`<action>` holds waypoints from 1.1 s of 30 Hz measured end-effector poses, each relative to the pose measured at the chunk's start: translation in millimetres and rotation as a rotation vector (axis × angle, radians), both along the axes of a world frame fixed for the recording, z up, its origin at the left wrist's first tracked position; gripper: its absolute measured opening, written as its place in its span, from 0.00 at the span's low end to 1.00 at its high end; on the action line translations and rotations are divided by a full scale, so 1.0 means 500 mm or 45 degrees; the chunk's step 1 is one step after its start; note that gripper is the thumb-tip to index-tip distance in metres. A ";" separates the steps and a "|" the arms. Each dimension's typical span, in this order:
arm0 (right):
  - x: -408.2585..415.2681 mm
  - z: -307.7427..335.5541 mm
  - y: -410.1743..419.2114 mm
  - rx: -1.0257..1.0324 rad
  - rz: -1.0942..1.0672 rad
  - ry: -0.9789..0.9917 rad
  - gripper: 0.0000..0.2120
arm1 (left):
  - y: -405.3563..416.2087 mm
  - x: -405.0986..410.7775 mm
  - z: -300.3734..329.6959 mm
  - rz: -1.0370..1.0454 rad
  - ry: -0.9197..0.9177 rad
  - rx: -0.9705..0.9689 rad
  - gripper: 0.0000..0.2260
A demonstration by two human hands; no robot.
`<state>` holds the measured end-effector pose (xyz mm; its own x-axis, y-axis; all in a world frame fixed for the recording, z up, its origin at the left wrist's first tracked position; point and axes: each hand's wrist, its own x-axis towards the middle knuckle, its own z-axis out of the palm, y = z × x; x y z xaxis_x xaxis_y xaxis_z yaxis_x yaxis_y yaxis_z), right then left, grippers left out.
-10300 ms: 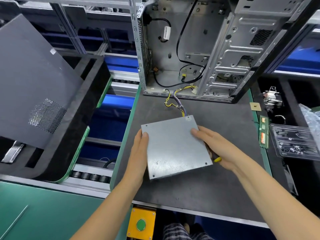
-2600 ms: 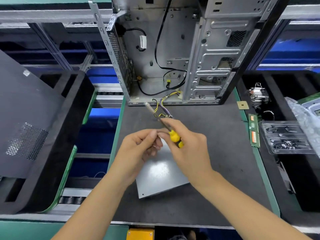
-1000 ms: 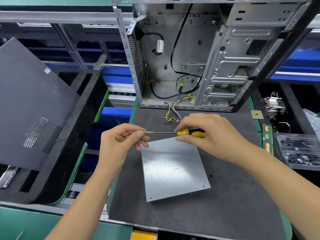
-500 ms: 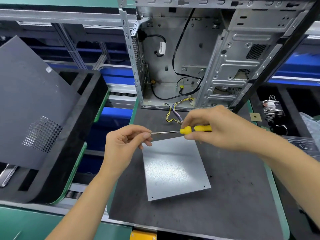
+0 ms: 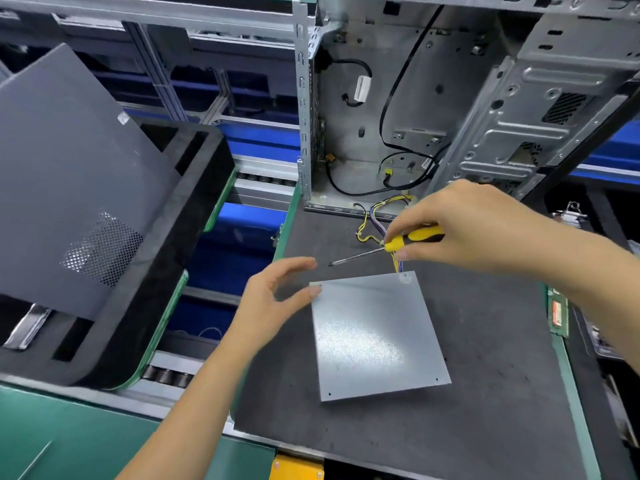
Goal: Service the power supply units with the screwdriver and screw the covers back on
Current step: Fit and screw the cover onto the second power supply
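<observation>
The unit [image 5: 377, 336] lies flat at centre frame on the counter [image 5: 485, 427], wires [image 5: 375, 221] trailing toward the upper centre. It looks like a rigid, smooth sheet-metal box, probably weighty; hold it by the side edges, never the wires. The right hand [image 5: 464, 226] pinches the screwdriver [image 5: 391, 244] at its handle. The left hand [image 5: 277, 296] is loosely spread and holds nothing, its thumb at the unit's upper-left corner; contact is unclear.

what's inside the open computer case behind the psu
Inside the computer case: loose black cables, a white connector, a bare metal back wall. The drive cage covers the right part; the right hand hides the bottom edge.
</observation>
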<state>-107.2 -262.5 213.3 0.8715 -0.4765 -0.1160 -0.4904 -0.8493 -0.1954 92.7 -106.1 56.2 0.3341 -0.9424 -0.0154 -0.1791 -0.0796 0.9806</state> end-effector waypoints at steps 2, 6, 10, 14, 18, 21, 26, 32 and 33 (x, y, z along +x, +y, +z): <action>0.022 -0.004 0.007 -0.170 0.108 0.067 0.09 | 0.004 -0.009 -0.022 -0.045 0.063 0.087 0.14; 0.057 -0.013 0.017 -0.352 0.252 0.181 0.09 | 0.006 -0.021 -0.040 0.030 0.147 0.086 0.14; 0.086 -0.013 0.021 -0.420 0.311 0.278 0.07 | 0.005 -0.024 -0.038 0.034 0.154 0.009 0.13; 0.101 -0.011 0.025 -0.441 0.344 0.322 0.08 | 0.003 -0.028 -0.038 0.105 0.071 -0.001 0.11; 0.107 -0.010 0.024 -0.503 0.364 0.347 0.08 | 0.003 -0.030 -0.038 0.102 0.053 -0.004 0.12; 0.112 -0.011 0.025 -0.539 0.372 0.377 0.08 | 0.001 -0.032 -0.035 0.114 0.060 -0.027 0.13; 0.118 -0.010 0.026 -0.558 0.381 0.404 0.08 | -0.002 -0.035 -0.033 0.140 0.037 -0.023 0.10; 0.123 -0.008 0.031 -0.555 0.373 0.449 0.08 | -0.006 -0.036 -0.028 0.161 -0.040 -0.007 0.08; 0.124 -0.007 0.032 -0.551 0.367 0.458 0.07 | -0.007 -0.036 -0.027 0.162 -0.047 -0.013 0.07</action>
<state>-45.2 -246.2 209.7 0.9141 -0.2975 -0.2755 -0.2008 -0.9225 0.3297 74.6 -109.6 42.5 0.4512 -0.8924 0.0083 -0.2045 -0.0944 0.9743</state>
